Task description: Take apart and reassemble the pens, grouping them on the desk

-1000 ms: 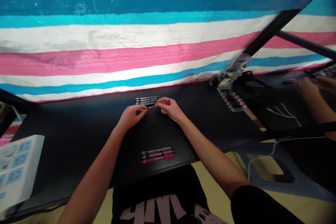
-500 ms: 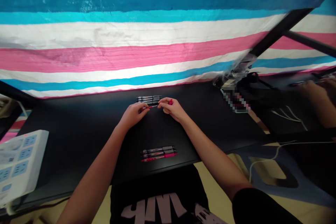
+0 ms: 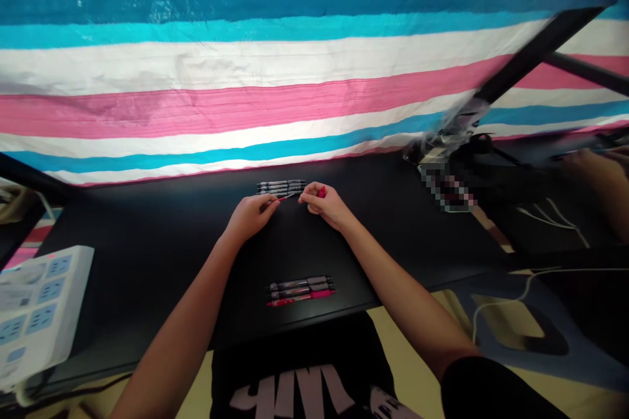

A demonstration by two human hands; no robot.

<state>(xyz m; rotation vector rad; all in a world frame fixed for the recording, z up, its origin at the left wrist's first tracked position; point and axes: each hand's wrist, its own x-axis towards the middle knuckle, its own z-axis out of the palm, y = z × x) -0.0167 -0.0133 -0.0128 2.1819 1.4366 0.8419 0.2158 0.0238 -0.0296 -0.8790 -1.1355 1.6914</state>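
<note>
Between thumb and fingers, my left hand [image 3: 254,215] pinches a thin red pen part [image 3: 282,199] whose pale tip points right. My right hand [image 3: 325,205] is closed around a red pen piece [image 3: 322,192] that shows above the fingers; its fingertips are close to the pale tip, and contact is too small to tell. Just behind both hands lies a row of several dark pens [image 3: 281,186]. Nearer the table's front edge are two dark pens [image 3: 301,288] and a red pen [image 3: 301,298], side by side.
A white power strip [image 3: 46,314] with blue sockets sits at the left. On the right are a plastic bag [image 3: 462,127], a pixelated object [image 3: 447,186] and white cables [image 3: 550,216]. Another person's hand [image 3: 594,173] is at the far right. A striped sheet [image 3: 246,105] hangs behind the black table [image 3: 147,255].
The view has shifted slightly. My right fingertips have moved a little away from the left hand's part, and more of its pale tip shows.
</note>
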